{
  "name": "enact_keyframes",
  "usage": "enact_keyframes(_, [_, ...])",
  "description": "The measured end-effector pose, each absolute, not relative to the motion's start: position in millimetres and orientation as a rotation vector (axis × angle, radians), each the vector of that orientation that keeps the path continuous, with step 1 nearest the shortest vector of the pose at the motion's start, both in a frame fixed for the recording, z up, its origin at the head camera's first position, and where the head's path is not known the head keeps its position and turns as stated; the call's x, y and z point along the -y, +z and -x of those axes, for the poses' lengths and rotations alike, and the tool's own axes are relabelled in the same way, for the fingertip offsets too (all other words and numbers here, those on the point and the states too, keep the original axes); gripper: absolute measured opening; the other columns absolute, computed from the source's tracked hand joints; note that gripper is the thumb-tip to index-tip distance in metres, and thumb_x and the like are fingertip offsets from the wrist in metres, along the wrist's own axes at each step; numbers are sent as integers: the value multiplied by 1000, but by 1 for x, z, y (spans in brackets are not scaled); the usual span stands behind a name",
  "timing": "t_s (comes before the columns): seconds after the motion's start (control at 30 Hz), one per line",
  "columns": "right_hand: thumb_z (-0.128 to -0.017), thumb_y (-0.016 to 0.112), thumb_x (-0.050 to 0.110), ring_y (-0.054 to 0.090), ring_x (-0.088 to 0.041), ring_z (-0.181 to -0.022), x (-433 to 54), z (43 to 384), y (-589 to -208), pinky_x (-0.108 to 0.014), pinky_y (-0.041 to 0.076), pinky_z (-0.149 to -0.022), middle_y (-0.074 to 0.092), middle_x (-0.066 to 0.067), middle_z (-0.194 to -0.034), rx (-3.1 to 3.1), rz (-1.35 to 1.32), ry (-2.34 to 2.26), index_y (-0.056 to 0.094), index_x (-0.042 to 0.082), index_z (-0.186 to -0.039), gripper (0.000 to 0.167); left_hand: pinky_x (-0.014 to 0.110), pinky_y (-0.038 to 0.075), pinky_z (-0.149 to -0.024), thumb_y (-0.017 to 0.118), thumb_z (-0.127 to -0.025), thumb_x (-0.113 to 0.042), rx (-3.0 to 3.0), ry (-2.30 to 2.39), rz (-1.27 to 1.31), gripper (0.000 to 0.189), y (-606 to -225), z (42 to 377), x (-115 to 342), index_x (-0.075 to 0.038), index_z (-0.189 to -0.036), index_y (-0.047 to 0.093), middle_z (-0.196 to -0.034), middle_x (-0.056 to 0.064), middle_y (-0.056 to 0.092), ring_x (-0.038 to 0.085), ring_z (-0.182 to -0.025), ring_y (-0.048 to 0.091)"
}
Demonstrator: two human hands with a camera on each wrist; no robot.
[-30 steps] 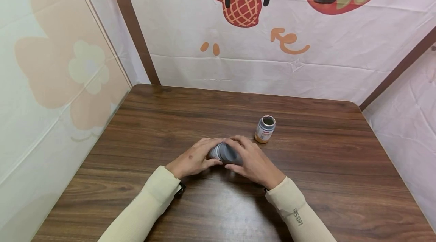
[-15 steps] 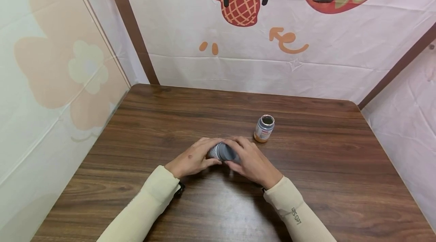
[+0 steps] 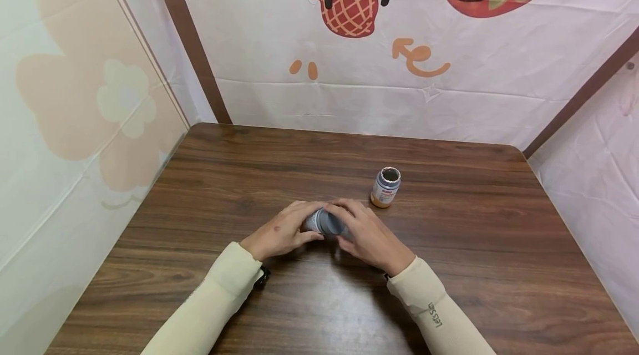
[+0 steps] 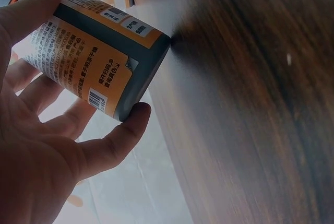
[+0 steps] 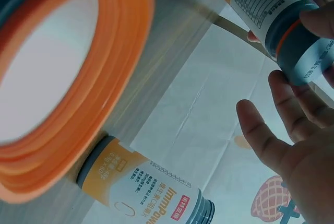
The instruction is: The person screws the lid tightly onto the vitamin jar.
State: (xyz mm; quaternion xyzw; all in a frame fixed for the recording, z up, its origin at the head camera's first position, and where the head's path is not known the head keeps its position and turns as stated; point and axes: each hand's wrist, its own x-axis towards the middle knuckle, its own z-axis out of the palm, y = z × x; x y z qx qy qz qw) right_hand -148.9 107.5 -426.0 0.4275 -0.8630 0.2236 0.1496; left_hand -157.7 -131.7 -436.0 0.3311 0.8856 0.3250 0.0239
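Observation:
My left hand grips a grey pill bottle with an orange and white label. The bottle is tilted, and the lower edge of its base meets the table. Around its dark cap I have the thumb and fingers of my right hand; an orange ring shows at the cap's lower edge. Behind my right hand stands a second, similar bottle, upright and uncapped. Close to the right wrist camera is a loose dark cap with an orange threaded rim, hidden from the head view.
The brown wooden table has rounded far corners. Printed white cloth hangs along its back edge and both sides. A dark strap sits at my left wrist.
My right thumb and fingers have shifted slightly around the cap. The left hand keeps its hold, and the uncapped bottle stays where it was. The head view has drifted a little.

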Motion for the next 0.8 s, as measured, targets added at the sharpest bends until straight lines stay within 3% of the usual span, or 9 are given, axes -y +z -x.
enact_keyframes(0.5, [-85,80,20,57,-26,-114,-106,150,-430,-45,51,-88,57,-12,-127,2491,-1181,705,53,6,-137,60,43,47,-97,77,-90,-24,-2723,1020,-998,62,-436,160,131,-21,-146,49,-137,-4,58,20,-125,50])
enact_keyframes(0.67, [-82,84,25,56,-28,-117,-106,150,-430,-47,50,-87,57,-13,-129,2492,-1164,606,52,9,-141,69,44,47,-98,76,-91,-25,-2736,1006,-1002,64,-436,159,132,-18,-147,48,-138,0,57,21,-127,49])
enact_keyframes(0.8, [-79,85,18,54,-29,-120,-107,150,-429,-48,48,-89,56,-12,-131,2456,-1194,575,54,13,-140,69,44,46,-98,76,-90,-25,-2739,1016,-1013,63,-437,159,132,-19,-147,49,-137,0,58,21,-126,50])
